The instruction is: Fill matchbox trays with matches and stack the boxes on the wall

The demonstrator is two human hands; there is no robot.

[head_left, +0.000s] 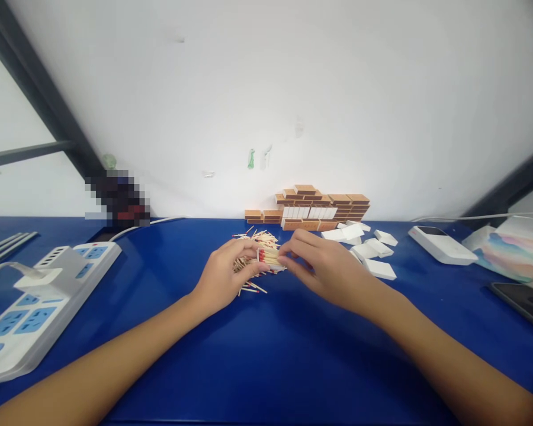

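— What do we have in our hands?

— Our left hand and right hand meet over the middle of the blue worktop, and between them sits a small white matchbox tray. We see red-tipped matches lying side by side in it, heads pointing left. The left hand's fingers curl narrowly around the tray's left end, thumb underneath; the right hand's fingertips pinch its right end.

— Is the tray full?

— We can't tell how deep the fill goes; the fingers hide most of it. We only see one row of heads and sticks.

— And the rest of the matches?

— A loose pile of matches lies on the worktop directly behind and under the left hand, sticks crossing every way, a few strays just in front of the wrist.

— Any other containers?

— To the right of our right hand, a scatter of white inner trays lies near, some tilted on each other; what is in them we can't make out. Behind, against the wall, stands a stack of brown matchbox sleeves, with a row of white box ends showing in its lower middle.

— What else is on the worktop?

— A white power strip with blue sockets far left, a white device on the right, and a phone at the right edge.
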